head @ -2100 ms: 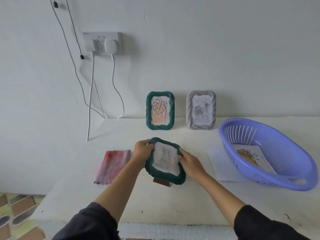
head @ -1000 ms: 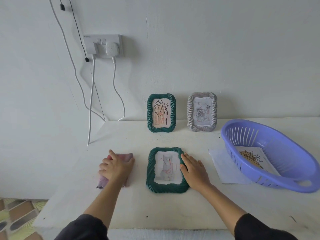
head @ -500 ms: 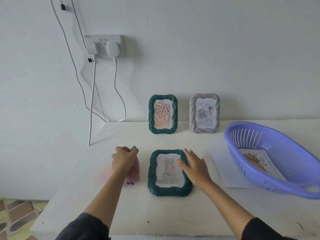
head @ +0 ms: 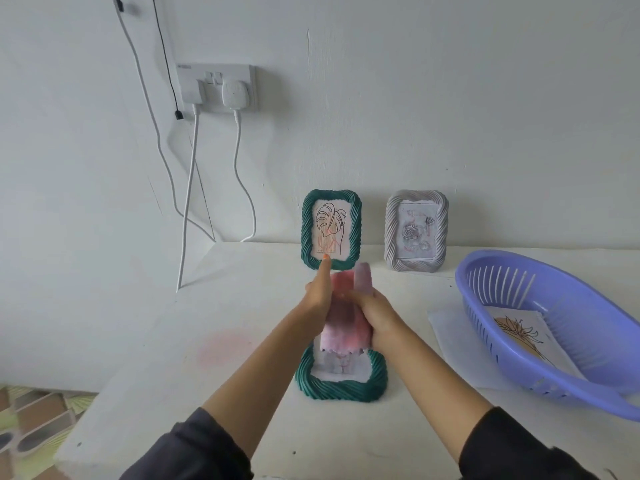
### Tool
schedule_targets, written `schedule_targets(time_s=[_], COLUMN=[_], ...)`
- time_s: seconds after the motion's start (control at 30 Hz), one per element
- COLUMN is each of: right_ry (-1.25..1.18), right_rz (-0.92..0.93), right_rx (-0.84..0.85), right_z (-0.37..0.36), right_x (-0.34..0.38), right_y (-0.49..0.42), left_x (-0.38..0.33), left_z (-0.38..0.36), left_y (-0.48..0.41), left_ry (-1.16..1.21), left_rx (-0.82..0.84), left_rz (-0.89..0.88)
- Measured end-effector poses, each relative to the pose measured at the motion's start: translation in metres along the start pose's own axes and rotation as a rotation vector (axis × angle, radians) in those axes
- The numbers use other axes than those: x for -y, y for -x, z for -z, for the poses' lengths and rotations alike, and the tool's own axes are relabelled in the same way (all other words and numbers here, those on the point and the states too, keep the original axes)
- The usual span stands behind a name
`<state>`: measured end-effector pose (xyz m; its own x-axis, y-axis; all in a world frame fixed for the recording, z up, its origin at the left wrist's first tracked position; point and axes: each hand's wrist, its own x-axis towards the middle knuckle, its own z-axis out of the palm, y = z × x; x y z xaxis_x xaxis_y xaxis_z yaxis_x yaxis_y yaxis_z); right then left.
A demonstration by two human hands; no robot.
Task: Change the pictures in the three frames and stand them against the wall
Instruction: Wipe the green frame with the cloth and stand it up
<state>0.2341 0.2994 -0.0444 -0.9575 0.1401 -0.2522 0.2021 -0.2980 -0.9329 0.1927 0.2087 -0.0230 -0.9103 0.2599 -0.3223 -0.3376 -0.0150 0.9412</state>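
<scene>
We see 2 rope-edged frames, green (head: 331, 229) left of grey (head: 416, 231), leaning against the wall; a third green frame (head: 341, 382) lies before them, the purple plastic basket (head: 568, 362) to its right.

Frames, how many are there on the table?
3. A green frame and a grey frame stand against the wall; another green frame lies flat near the table's front, partly hidden by a cloth.

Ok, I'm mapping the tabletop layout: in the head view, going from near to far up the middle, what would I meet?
Green frame lying flat → pink cloth held up between left hand and right hand → green frame standing against the wall.
</scene>
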Motion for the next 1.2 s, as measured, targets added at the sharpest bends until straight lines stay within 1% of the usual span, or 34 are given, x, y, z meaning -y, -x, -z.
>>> schedule_targets(time_s=[0.03, 0.07, 0.1, 0.13, 0.2, 0.27, 0.37, 0.4, 0.47, 0.6, 0.73, 0.77, 0.83, 0.93, 0.97, 1.0, 1.03, 1.13, 1.2], right_ry=[-0.004, 0.003, 0.046, 0.128, 0.364, 0.691, 1.302, 1.453, 1.608, 1.647, 1.656, 1.651, 1.660, 1.703, 1.698, 1.684, 1.663, 1.619, 1.615], right_rz=[-0.023, -0.010, 0.040, 0.120, 0.313, 0.452, 0.565, 0.582, 0.599, 0.602, 0.616, 0.609, 0.570, 0.597, 0.604, 0.604, 0.605, 0.629, 0.632], right_rx=[-0.072, -0.138, -0.198, -0.247, -0.290, -0.238, -0.031, 0.047, 0.157, 0.228, 0.477, 0.505, 0.453, 0.249, 0.215, 0.218, 0.257, 0.453, 0.503], right_z=[0.004, 0.009, 0.014, 0.020, 0.029, 0.035, 0.038, 0.036, 0.031, 0.022, 0.037, 0.044, 0.055, 0.050, 0.044, 0.039, 0.037, 0.050, 0.066], right_x=[0.002, 0.004, 0.008, 0.011, 0.014, 0.009, -0.008, -0.016, -0.030, -0.034, -0.034, -0.031, -0.022, -0.017, -0.021, -0.026, -0.033, -0.042, -0.036], right_y=[0.000, -0.001, -0.003, -0.006, -0.012, -0.018, -0.026, -0.026, -0.022, -0.006, 0.018, 0.022, 0.019, 0.002, -0.001, -0.002, 0.001, 0.017, 0.020], left_x=[0.005, 0.010, 0.016, 0.024, 0.042, 0.058, 0.076, 0.080, 0.084, 0.084, 0.086, 0.086, 0.086, 0.086, 0.086, 0.086, 0.087, 0.085, 0.085], left_z=[0.003, 0.009, 0.016, 0.025, 0.042, 0.050, 0.051, 0.051, 0.053, 0.054, 0.055, 0.056, 0.056, 0.055, 0.056, 0.056, 0.056, 0.055, 0.054], left_y=[-0.001, -0.001, -0.001, -0.004, -0.012, -0.018, -0.022, -0.023, -0.024, -0.026, -0.027, -0.027, -0.027, -0.027, -0.027, -0.027, -0.027, -0.027, -0.027], left_ry=[-0.052, -0.190, -0.391, -0.597, -0.911, -1.065, -1.139, -1.144, -1.136, -1.148, -1.159, -1.167, -1.176, -1.183, -1.183, -1.182, -1.181, -1.176, -1.179], left_rx=[-0.085, -0.185, -0.261, -0.288, -0.257, -0.207, -0.207, -0.227, -0.259, -0.272, -0.263, -0.256, -0.247, -0.246, -0.246, -0.248, -0.251, -0.256, -0.254], left_rz=[-0.031, -0.073, -0.124, -0.162, -0.195, -0.208, -0.282, -0.305, -0.332, -0.344, -0.340, -0.345, -0.349, -0.348, -0.345, -0.344, -0.345, -0.346, -0.344])
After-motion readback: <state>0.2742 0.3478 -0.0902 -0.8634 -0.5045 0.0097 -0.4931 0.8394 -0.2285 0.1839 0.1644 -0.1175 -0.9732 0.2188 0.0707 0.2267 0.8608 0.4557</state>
